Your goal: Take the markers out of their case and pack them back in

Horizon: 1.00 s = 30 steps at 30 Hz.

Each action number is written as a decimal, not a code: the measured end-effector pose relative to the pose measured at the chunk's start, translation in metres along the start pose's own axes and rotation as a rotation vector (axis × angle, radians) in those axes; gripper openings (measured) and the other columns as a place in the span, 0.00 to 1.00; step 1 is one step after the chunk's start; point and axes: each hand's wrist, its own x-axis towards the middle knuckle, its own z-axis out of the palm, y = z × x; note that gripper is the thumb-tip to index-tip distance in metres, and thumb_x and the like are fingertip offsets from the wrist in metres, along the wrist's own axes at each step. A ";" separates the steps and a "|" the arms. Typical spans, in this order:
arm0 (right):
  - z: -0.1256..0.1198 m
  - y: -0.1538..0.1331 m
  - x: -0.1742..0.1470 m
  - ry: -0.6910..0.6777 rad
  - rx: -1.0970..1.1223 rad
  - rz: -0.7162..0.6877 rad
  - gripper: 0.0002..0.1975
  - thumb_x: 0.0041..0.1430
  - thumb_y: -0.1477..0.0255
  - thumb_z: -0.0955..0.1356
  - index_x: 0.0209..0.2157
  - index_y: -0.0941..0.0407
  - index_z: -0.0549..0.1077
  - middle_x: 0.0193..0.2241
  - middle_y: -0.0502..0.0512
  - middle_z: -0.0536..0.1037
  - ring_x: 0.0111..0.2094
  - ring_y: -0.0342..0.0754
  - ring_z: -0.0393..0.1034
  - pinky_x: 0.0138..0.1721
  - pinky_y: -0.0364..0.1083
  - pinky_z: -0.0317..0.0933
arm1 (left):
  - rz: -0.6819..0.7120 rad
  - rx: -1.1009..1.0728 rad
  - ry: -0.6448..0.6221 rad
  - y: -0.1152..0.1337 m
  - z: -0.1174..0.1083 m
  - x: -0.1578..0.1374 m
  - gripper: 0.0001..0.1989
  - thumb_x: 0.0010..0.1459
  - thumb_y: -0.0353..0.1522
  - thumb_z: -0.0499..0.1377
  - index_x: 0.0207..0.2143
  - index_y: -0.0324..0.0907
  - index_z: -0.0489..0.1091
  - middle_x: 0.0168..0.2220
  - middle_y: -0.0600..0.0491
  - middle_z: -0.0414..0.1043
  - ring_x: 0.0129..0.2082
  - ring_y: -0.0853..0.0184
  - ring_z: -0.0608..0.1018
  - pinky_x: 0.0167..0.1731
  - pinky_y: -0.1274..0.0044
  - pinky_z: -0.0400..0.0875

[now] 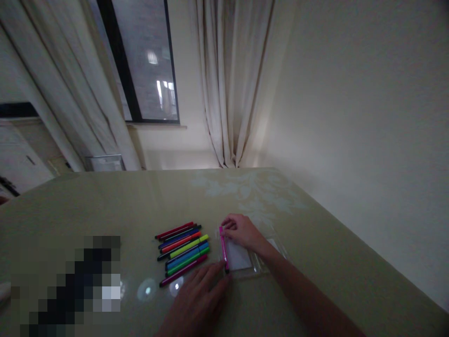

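A pink marker (224, 250) lies along the left side of a clear plastic case (257, 267), its black end towards me. My right hand (241, 231) is closed in a pinch on the marker's far end. My left hand (199, 295) rests low at the near end, fingers stretched out, with fingertips touching or very close to the black end. A whitish sheet or panel (238, 255) shows inside the case; my right forearm hides part of it. Left of the case, several coloured markers (184, 255) lie side by side in a slanted row.
The glossy greenish table (122, 201) has a pale leaf pattern and light reflections. A pixelated dark patch (70, 285) covers the lower left. A wall (368, 117) runs along the right edge; curtains (228, 84) and a window (147, 61) stand behind.
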 end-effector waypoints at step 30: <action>0.020 -0.029 -0.019 -0.107 -0.362 -0.278 0.03 0.59 0.73 0.75 0.36 0.55 0.82 0.36 0.53 0.77 0.38 0.47 0.72 0.41 0.43 0.62 | -0.568 -0.015 -0.075 -0.047 -0.015 -0.011 0.04 0.65 0.35 0.61 0.37 0.47 0.75 0.41 0.51 0.76 0.43 0.56 0.77 0.43 0.66 0.69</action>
